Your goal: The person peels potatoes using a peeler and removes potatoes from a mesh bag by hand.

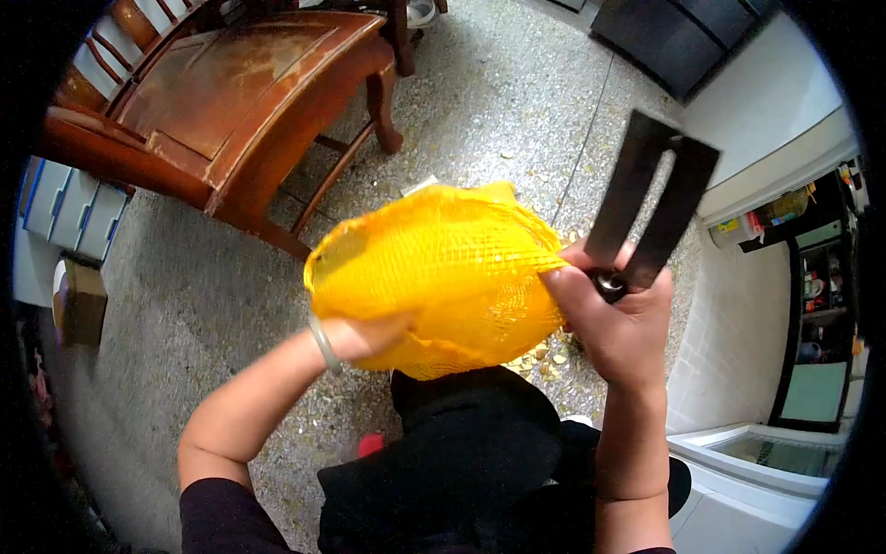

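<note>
1. Yellow mesh bag: held over the speckled floor, just beyond the black-clad lap; long axis roughly side to side.
2. Right hand: grip clamped on a dark forked tool and, apparently, the bag's right edge; the bag lies directly to its left.
3. Left hand: at the bag's lower left, fingers blurred and partly hidden; cannot tell whether its grip is closed.
4. Proximity: neither hand is nearer; both appear in contact.
</note>
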Demonstrator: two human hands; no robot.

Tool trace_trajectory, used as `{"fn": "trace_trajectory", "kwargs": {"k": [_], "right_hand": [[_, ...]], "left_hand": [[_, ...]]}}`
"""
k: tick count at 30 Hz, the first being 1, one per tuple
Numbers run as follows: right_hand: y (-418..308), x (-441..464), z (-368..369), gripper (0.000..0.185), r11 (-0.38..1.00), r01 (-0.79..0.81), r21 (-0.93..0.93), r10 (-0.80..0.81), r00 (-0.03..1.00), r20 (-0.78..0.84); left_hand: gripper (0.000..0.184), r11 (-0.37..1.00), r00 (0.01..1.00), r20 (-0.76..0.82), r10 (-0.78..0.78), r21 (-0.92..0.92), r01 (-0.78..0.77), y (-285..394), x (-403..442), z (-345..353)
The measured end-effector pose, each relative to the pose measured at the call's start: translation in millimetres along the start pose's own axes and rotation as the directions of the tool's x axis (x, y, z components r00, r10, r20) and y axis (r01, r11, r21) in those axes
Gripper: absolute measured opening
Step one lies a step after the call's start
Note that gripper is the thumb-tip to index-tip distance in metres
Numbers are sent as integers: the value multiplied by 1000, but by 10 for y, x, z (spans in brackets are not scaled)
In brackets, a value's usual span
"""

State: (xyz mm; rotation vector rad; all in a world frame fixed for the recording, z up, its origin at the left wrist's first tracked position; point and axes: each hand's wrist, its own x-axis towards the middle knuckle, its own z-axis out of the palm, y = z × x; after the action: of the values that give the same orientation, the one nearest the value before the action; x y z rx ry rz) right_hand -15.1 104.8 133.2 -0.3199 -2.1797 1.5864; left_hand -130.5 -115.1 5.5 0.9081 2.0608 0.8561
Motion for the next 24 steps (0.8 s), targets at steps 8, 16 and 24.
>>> {"fn": "trace_trajectory", "kwargs": {"k": [8,16,24], "right_hand": [[-196,-95,-50,8,999,-23,25,25,997,-78],[-309,-74,-5,11,985,-151,82,159,982,-104],[-295,16,70,11,996,75,38,-67,980,-186]], "left_hand": [[50,970,995,-38,88,232,-77,418,-170,-449],[51,970,994,-32,101,227,-91,277,-130,-417],[52,966,989,-58,133,230,-117,209,378,-60]]}}
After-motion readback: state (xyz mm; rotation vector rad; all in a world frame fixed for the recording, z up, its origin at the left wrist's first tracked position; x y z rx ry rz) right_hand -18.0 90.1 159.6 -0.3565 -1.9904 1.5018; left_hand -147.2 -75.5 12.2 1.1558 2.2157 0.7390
